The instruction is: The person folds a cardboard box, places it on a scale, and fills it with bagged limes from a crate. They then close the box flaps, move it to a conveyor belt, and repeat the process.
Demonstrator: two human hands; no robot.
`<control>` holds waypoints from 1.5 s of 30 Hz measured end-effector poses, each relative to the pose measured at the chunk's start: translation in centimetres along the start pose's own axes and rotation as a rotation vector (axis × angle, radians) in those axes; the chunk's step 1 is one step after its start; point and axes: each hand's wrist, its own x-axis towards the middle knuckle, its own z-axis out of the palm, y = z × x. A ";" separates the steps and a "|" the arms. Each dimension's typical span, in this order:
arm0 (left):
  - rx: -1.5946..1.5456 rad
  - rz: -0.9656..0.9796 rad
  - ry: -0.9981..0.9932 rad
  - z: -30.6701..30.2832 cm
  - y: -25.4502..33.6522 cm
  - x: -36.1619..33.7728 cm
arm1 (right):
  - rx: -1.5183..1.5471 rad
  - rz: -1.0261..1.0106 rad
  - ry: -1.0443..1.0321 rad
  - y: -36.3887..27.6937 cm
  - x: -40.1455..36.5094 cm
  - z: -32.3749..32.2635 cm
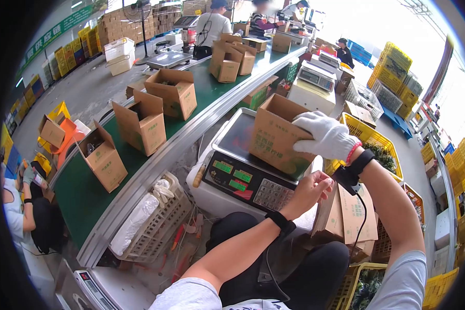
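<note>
An open cardboard box (276, 137) with green print stands on the metal pan of a digital scale (235, 133). My right hand (325, 135), in a white glove with a red cuff, grips the box's right upper edge, fingers over its side. My bare left hand (312, 194) is just right of the scale's keypad (274, 195), its fingers curled together; whether anything is between them I cannot make out. Flat folded cartons (354, 214) lean to the right, below my right wrist.
A green conveyor belt (103, 194) with several open boxes runs diagonally at left. A white basket (147, 222) stands between belt and scale. Yellow crates of dark green produce (380, 152) are at right. A co-worker (23, 206) sits far left; others work at the back.
</note>
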 end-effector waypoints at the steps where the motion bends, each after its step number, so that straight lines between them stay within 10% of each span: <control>1: 0.031 0.007 0.056 -0.2 0.0 0.2 | 0.021 0.009 0.064 0.2 -0.2 -0.2; 21: 0.068 0.074 0.186 -0.8 0.1 0.7 | 0.100 0.219 0.500 2.1 -7.8 -2.0; 26: 0.069 0.088 0.172 -0.4 0.0 0.4 | 0.147 0.700 0.592 0.6 -21.2 -0.5; 31: 0.090 0.158 0.102 0.5 0.9 -0.6 | -0.185 1.335 0.881 -0.2 -50.3 9.1; 35: 0.174 0.022 0.100 0.5 1.9 -1.1 | -0.441 2.154 0.212 -11.2 -60.5 16.4; 37: 0.227 0.028 0.089 0.6 1.8 -1.2 | 0.068 2.203 0.090 -13.8 -64.3 18.9; 45: 0.272 0.008 0.094 0.6 0.8 -0.9 | 0.121 2.378 0.211 -11.4 -63.1 17.1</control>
